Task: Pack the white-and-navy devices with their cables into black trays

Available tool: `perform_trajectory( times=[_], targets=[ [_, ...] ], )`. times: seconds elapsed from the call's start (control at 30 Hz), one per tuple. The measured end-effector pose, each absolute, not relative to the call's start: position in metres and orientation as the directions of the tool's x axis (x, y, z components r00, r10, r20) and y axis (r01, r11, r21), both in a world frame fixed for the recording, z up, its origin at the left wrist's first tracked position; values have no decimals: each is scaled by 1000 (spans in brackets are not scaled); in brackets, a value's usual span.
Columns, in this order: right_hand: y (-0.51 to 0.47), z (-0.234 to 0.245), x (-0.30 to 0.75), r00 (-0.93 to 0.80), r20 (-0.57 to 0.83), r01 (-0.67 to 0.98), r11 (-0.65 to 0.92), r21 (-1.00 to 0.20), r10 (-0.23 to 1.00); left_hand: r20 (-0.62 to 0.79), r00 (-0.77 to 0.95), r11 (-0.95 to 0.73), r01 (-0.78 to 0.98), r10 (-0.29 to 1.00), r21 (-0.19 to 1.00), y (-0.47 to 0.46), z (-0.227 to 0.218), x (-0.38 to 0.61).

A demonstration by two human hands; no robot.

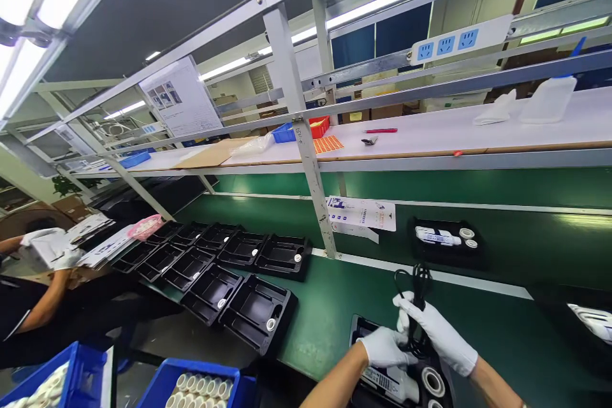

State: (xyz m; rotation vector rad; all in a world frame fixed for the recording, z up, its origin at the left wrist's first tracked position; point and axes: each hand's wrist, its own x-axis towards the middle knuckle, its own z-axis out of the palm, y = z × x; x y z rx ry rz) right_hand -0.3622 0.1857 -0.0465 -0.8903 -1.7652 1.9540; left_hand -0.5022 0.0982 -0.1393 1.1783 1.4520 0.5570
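Observation:
Both my hands wear white gloves and are closed on a bundled black cable (417,287) held over a black plastic tray (359,326) on the green bench. My left hand (385,347) grips the lower part of the bundle. My right hand (437,328) wraps its upper part, with the cable loops sticking up above the fingers. The tray under my hands holds a white labelled item (389,384) and white tape rolls (433,382).
Two rows of black trays (224,268) lie to the left on the green surface. Another filled tray (447,239) sits on the conveyor beyond. Blue bins (201,389) of white rolls stand at the near left. A co-worker's arm (45,303) is at the far left. A white shelf (430,137) runs overhead.

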Motion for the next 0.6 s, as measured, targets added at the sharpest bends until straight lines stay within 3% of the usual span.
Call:
perform_trajectory(
  times=[0.03, 0.1, 0.17, 0.2, 0.3, 0.43, 0.53, 0.6],
  targets=[
    [188, -62, -357, -734, -247, 250, -87, -964, 633, -475, 109, 385, 446, 873, 808, 105, -145, -507],
    [194, -97, -348, -751, -226, 456, 241, -857, 621, -488, 131, 321, 603, 863, 730, 120, -154, -518],
    [196, -136, -345, -808, -151, 512, 551, -659, 570, -500, 187, 261, 672, 846, 693, 133, -162, -528],
    [195, -154, -346, -829, -136, 508, 627, -590, 543, -509, 208, 234, 703, 836, 671, 137, -166, -533],
    [188, -195, -354, -837, -148, 519, 676, -522, 527, -532, 200, 196, 779, 822, 596, 134, -175, -544],
    [179, -223, -371, -819, -182, 563, 703, -434, 544, -494, 46, 220, 857, 868, 466, 104, -173, -555],
    [178, -238, -384, -794, -223, 606, 711, -356, 565, -341, -219, 342, 869, 914, 358, 78, -175, -550],
    [179, -245, -394, -785, -227, 618, 714, -329, 576, -208, -185, 244, 919, 960, 308, 67, -190, -542]
  ],
)
